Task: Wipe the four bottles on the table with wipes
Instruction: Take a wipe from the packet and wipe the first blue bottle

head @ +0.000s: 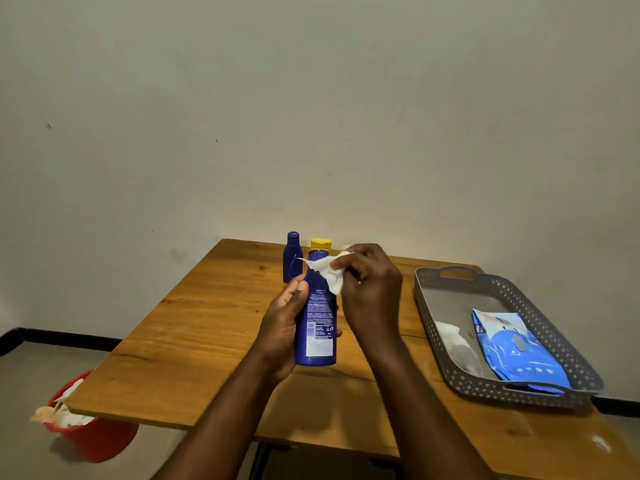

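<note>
- A tall blue bottle [317, 320] is held upright above the wooden counter [194, 323], its printed back label turned toward the camera.
- The bottle's lower half is gripped by the left hand [282, 327]; the thumb is laid along the bottle's left side and the fingers are curled round behind it, their tips just seen at the right edge.
- A crumpled white wipe [327, 270] is pinched by the right hand [369, 289], whose fingers are bunched together on it.
- The wipe is pressed against the bottle's shoulder and neck, so the cap is partly hidden.
- A smaller blue bottle [292, 258] is stood upright near the counter's far edge, just behind and to the left of the held one.
- A yellow cap [321, 243] of another bottle is seen directly behind the held bottle; its body is hidden.
- A fourth bottle cannot be made out.
- A grey perforated tray [433, 306] is set on the right part of the counter, well apart from the bottles.
- A blue pack of wipes [516, 351] is laid in the tray, with white crumpled material [448, 334] beside it on the left.
- A red bucket [93, 438] holding used white wipes is seen on the floor below the counter's left corner.
</note>
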